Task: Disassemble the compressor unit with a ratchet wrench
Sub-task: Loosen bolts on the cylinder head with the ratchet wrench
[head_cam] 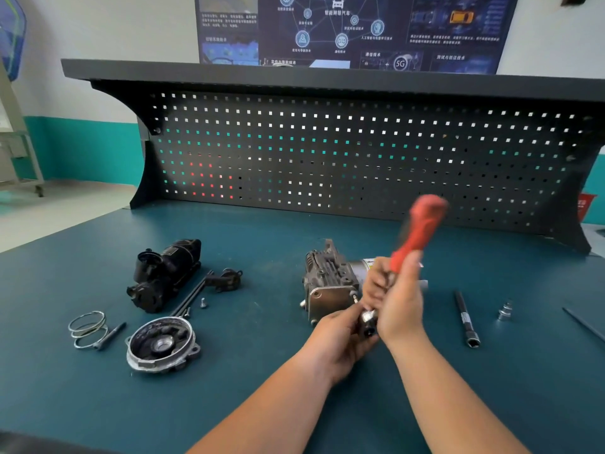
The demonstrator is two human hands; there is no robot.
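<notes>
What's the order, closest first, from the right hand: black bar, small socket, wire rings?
1. The black bar, just right of the right hand.
2. The small socket, farther right.
3. The wire rings, far left.

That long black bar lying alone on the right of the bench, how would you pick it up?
Probably pinch the extension bar mid-shaft from above, fingers either side: it lies flat, slim, pointing away, with bare bench top beside it.

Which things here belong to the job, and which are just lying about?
In use: red-handled ratchet wrench, grey metal compressor unit, left hand, right hand.
Lying about: black motor housing, round silver end cover, wire spring rings, black extension bar.
</notes>
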